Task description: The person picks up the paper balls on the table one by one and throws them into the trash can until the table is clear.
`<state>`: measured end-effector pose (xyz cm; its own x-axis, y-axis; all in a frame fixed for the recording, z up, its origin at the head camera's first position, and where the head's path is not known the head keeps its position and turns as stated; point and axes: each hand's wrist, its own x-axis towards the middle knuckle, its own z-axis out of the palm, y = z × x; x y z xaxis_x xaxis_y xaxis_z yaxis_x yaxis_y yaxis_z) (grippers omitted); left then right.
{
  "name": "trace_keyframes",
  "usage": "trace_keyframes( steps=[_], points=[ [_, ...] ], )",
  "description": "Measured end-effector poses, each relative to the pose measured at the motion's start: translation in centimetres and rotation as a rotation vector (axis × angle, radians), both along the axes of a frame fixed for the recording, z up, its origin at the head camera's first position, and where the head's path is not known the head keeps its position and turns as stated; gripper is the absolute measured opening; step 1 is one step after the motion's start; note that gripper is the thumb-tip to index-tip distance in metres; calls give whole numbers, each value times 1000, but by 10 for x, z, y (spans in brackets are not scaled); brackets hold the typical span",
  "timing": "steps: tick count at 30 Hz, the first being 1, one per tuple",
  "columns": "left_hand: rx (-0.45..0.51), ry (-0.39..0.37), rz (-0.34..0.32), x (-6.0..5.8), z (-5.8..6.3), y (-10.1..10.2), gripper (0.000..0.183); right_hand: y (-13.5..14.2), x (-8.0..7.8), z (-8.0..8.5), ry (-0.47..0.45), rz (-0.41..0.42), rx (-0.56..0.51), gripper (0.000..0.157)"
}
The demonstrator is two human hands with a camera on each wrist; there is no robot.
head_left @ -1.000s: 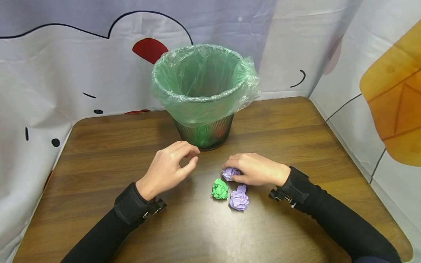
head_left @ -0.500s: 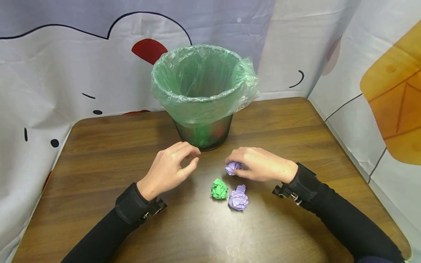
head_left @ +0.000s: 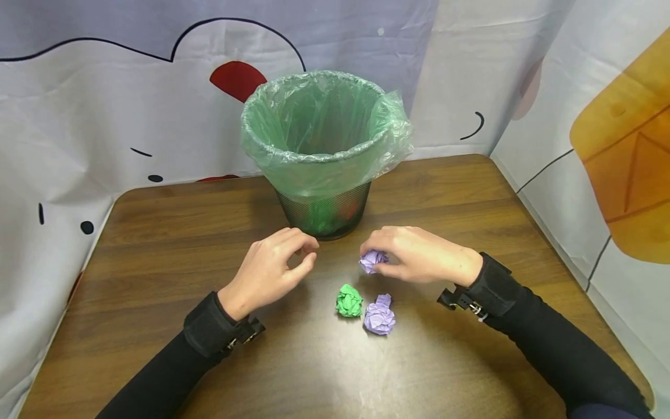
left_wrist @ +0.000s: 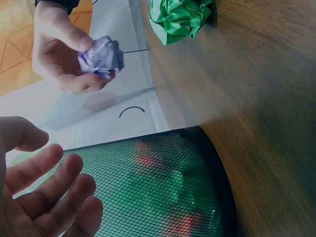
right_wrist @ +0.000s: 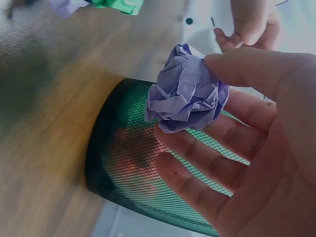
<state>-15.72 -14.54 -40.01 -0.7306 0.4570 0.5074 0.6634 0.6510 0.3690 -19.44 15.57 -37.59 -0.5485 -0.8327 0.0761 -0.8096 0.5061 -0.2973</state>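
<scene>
My right hand (head_left: 419,254) pinches a crumpled purple paper ball (right_wrist: 187,91) between thumb and fingers, raised off the table in the wrist views. To the left, my left hand (head_left: 269,267) hovers over the table with its fingers loosely bent and nothing in them. A crumpled green paper ball (head_left: 349,301) lies on the table between and in front of the hands. Right beside it sits a second purple paper ball (head_left: 380,315). Behind the hands stands a black mesh wastebasket (head_left: 324,212) lined with a green plastic bag (head_left: 314,174).
Red and green shapes show through the basket's mesh (left_wrist: 163,182). The wooden table (head_left: 173,233) ends at a printed white curtain (head_left: 78,134) at the back and along the right side. Each wrist wears a black strap with a small camera mount (head_left: 460,299).
My right hand has lifted the purple paper ball and moved slightly back and to the right with it. The left hand and the other two paper balls have stayed in place.
</scene>
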Motion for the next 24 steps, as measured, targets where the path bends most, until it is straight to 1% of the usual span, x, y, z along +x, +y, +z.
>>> trace_keyframes(
  steps=[5, 9, 16, 24],
  points=[
    [-3, -6, -3, 1, -1, 0, 9, 0, 1, 14, 7, 14, -10, 24],
    [-3, -6, -6, 1, -1, -1, 9, 1, 1, 27, 18, 34, -41, 23],
    [-15, -5, -3, 1, -2, -1, 10, 3, 1, 54, 39, 76, -95, 24],
    [-19, -11, -12, 2, -5, 0, 8, 2, 0, 87, 96, 90, -109, 25]
  ],
)
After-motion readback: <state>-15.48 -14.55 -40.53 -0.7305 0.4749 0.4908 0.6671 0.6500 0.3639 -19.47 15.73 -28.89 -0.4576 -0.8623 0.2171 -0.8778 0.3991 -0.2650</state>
